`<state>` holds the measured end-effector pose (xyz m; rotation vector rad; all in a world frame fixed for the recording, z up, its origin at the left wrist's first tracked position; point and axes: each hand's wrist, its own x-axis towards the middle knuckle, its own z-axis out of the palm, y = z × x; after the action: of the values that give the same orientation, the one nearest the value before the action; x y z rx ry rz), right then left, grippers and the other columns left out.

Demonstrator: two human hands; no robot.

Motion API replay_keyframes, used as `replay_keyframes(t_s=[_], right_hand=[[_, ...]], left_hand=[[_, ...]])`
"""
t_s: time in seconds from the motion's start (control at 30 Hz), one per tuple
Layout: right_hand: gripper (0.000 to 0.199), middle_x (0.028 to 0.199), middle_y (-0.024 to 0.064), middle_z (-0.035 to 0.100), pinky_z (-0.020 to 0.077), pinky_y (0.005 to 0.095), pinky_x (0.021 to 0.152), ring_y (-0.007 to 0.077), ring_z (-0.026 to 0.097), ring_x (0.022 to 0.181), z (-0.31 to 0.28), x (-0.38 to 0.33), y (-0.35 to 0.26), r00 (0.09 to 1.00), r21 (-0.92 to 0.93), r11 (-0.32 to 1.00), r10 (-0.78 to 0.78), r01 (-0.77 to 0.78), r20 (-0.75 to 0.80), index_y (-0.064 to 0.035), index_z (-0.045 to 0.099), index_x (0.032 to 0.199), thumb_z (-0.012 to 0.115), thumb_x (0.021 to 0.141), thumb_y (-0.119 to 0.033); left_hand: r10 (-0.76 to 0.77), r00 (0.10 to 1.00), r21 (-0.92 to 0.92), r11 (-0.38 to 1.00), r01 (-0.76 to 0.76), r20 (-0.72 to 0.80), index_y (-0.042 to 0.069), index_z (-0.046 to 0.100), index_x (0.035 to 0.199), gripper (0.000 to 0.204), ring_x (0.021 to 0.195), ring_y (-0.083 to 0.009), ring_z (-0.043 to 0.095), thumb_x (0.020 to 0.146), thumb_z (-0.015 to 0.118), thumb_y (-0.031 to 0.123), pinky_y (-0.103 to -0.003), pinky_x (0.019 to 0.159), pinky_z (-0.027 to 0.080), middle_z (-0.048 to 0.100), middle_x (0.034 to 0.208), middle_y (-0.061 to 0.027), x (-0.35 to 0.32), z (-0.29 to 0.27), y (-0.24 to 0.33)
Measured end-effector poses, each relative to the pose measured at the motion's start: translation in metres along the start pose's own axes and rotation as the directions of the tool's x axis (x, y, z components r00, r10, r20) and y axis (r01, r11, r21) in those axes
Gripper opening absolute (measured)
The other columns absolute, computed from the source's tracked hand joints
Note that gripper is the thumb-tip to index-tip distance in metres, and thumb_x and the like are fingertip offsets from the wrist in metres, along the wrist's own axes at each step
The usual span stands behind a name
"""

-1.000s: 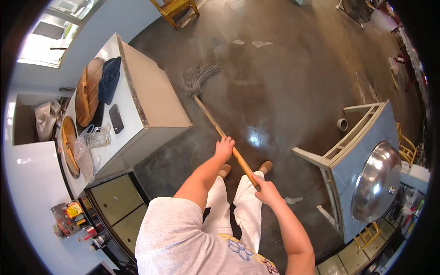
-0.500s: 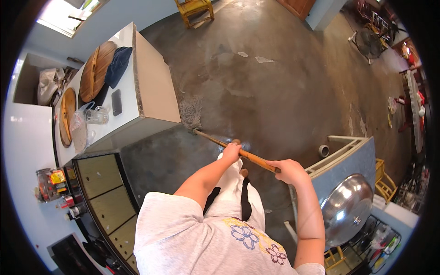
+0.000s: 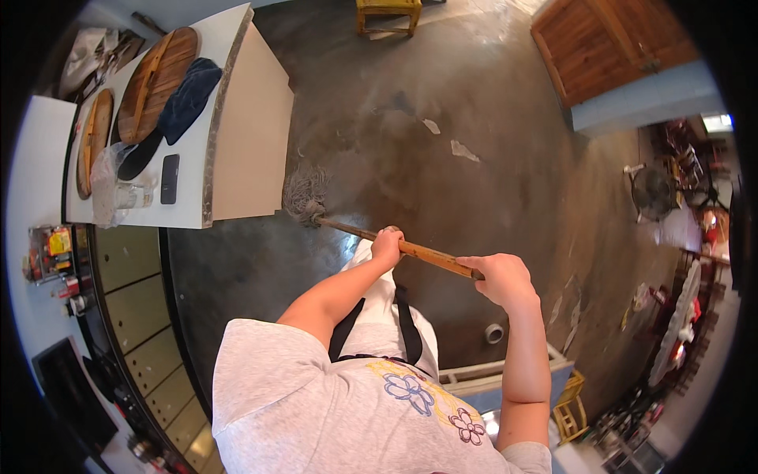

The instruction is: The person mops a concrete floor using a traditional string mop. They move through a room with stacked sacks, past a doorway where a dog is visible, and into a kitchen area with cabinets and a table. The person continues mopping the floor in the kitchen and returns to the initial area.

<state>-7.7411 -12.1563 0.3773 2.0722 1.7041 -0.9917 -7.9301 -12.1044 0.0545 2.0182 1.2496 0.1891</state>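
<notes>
Slanting, mop (image 3: 351, 229) points strands (image 3: 305, 189) leftward; left hand (image 3: 387, 247), right hand (image 3: 508, 280): fingers (image 3: 474, 261) clasping handle (image 3: 434, 257).

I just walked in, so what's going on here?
A person in a pale shirt holds a mop with both bare hands. The left hand grips partway along the wooden handle; the right hand is at its end. The grey strands lie on the floor, beside the counter.

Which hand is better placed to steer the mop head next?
Probably the left hand: it grips the wooden handle partway along, nearer the mop head. The right hand holds the far end.
</notes>
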Motion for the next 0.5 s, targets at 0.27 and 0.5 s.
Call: replay_keyframes(t_s=[0.27, 0.5], right_hand=[[0.050, 0.066, 0.0076, 0.057, 0.0480, 0.0372, 0.060, 0.0250, 0.059, 0.064, -0.098, 0.066, 0.068, 0.979, -0.220, 0.972, -0.119, 0.081, -0.166, -0.0258, 0.061, 0.116, 0.061, 0.071, -0.004], [0.049, 0.064, 0.0078, 0.054, 0.0472, 0.0357, 0.056, 0.0248, 0.058, 0.060, -0.148, 0.145, 0.167, 0.919, -0.268, 0.943, -0.273, 0.197, -0.283, -0.0249, 0.061, 0.116, 0.060, 0.071, -0.004]], left_hand=[[-0.007, 0.977, -0.100, 0.995, -0.015, -0.214, 0.013, 0.058, 0.073, 0.019, 0.087, -0.0285, 0.052, 0.059, 0.067, 0.004, -0.038, 0.070, 0.045, 0.053, 0.083, -0.0070, 0.151, -0.006, 0.075], [-0.046, 0.935, -0.061, 0.998, 0.026, -0.353, 0.013, 0.058, 0.068, 0.012, 0.081, -0.0268, 0.054, 0.063, 0.063, 0.004, -0.036, 0.067, 0.046, 0.051, 0.077, -0.0056, 0.281, 0.024, 0.119]])
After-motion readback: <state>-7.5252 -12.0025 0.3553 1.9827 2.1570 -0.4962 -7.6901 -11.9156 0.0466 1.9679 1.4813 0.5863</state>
